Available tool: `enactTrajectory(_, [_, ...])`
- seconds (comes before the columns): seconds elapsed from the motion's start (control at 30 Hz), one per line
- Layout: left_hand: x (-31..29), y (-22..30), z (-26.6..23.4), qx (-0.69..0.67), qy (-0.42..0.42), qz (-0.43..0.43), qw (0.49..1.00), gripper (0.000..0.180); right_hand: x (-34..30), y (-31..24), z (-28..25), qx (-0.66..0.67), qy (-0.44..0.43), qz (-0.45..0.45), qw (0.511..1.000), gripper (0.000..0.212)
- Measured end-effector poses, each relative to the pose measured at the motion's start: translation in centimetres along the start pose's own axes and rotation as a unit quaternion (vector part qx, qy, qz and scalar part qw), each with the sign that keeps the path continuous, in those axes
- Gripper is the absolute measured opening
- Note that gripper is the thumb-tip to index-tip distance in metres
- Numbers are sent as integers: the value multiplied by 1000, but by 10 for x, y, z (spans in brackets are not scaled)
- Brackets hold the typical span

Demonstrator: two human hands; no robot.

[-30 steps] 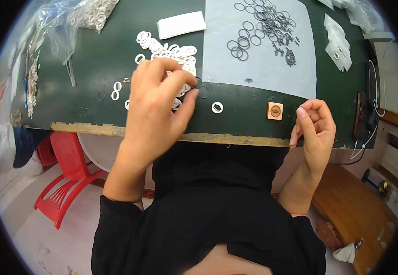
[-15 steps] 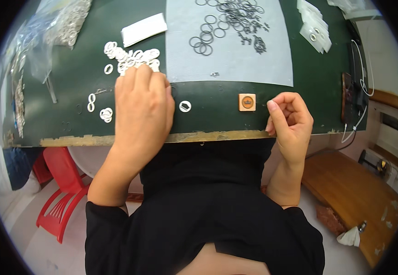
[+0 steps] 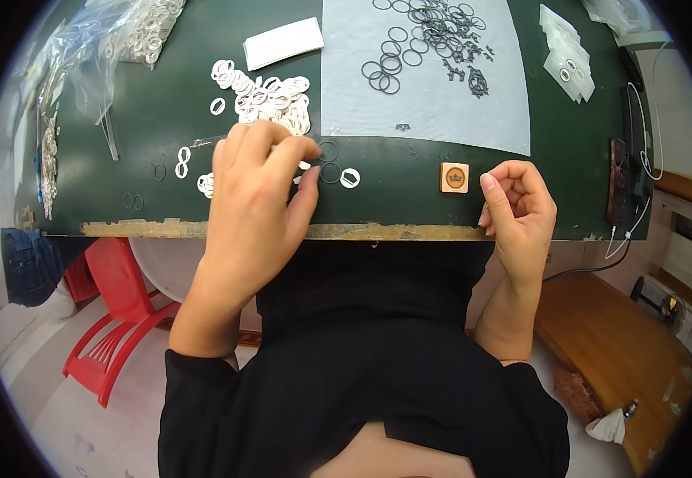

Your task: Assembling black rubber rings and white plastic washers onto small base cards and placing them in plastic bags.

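Observation:
My left hand (image 3: 260,187) is over the table just below a pile of white oval rings (image 3: 274,103). Its thumb and forefinger curl around a small white ring (image 3: 304,165), mostly hidden by the fingers. Close to the fingertips lie two thin black rings (image 3: 330,172) and a white round piece (image 3: 350,178) with a black part on it. My right hand (image 3: 520,203) rests at the table's front edge, thumb against curled fingers; what they hold, if anything, is hidden. Left of it sits a square wooden block (image 3: 454,178) with a dark crown mark.
Black rings (image 3: 391,60) and small black crown-shaped parts (image 3: 477,81) lie on a grey sheet (image 3: 426,119). A white card stack (image 3: 285,43), clear bags of rings (image 3: 151,32) and small packets (image 3: 567,60) stand around. Cables run at right; a red chair (image 3: 115,319) is below left.
My left hand has come away from the white pile, its thumb and forefinger now showing a white piece. My right hand keeps its pose. The whole view has shifted slightly.

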State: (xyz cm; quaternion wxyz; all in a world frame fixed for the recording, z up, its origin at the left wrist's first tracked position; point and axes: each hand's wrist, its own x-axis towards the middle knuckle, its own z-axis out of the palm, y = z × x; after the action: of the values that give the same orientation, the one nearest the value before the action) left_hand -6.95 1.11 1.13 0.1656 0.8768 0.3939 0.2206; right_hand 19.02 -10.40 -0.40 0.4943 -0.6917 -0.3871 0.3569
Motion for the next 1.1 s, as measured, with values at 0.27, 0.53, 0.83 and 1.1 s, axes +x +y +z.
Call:
enactTrajectory(0.27, [8, 2, 6, 189, -91, 98, 973, 9, -2, 1, 2, -29, -5, 3, 1000, 8])
enactTrajectory(0.53, [19, 12, 6, 290, -170, 216, 917, 10, 0, 3, -1, -51, 8, 1, 999, 9])
enactTrajectory(0.83, [-15, -27, -54, 211, 30, 14, 977, 13, 2, 2, -1, -37, 12, 27, 999, 9])
enactTrajectory(1.1, [-56, -112, -95, 335, 8, -172, 926, 14, 5, -7, 7, -52, 6, 30, 998, 8])
